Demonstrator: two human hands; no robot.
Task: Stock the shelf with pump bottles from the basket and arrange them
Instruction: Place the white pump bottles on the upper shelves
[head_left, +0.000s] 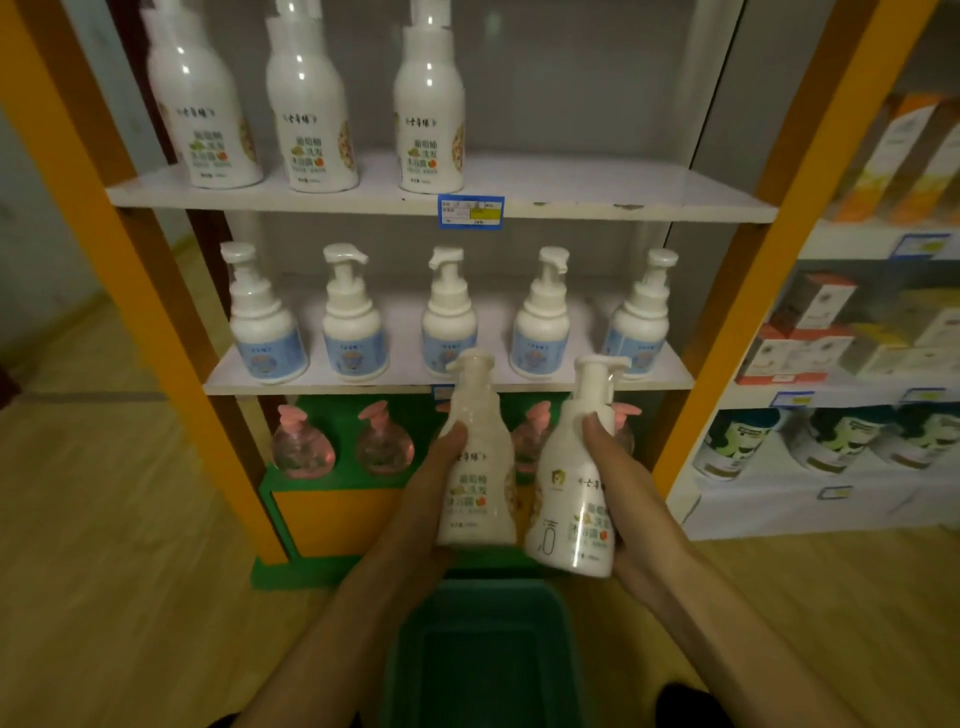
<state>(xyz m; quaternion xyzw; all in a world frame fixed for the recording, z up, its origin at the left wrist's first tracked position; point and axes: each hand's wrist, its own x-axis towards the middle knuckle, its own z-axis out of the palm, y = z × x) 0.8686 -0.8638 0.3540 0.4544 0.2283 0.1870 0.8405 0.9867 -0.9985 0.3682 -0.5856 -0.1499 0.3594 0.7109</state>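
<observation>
So I'm seeing the left hand (434, 480) and right hand (618, 483) each with fingers curled round a white pump bottle, left bottle (475, 457), right bottle (574, 483), above the green basket (480, 649) (wood floor (130, 571) underneath), facing the orange-framed shelf (571, 197), top board's right end bare.

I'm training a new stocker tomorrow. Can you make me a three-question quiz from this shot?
1. True or false: each of the hands, left hand and right hand, holds a white pump bottle.
2. How many tall white bottles stand on the top shelf?
3. What colour are the pumps on the bottom-shelf bottles? A) pink B) blue C) black

Key: 1 true; 2 three; 3 A.
</observation>
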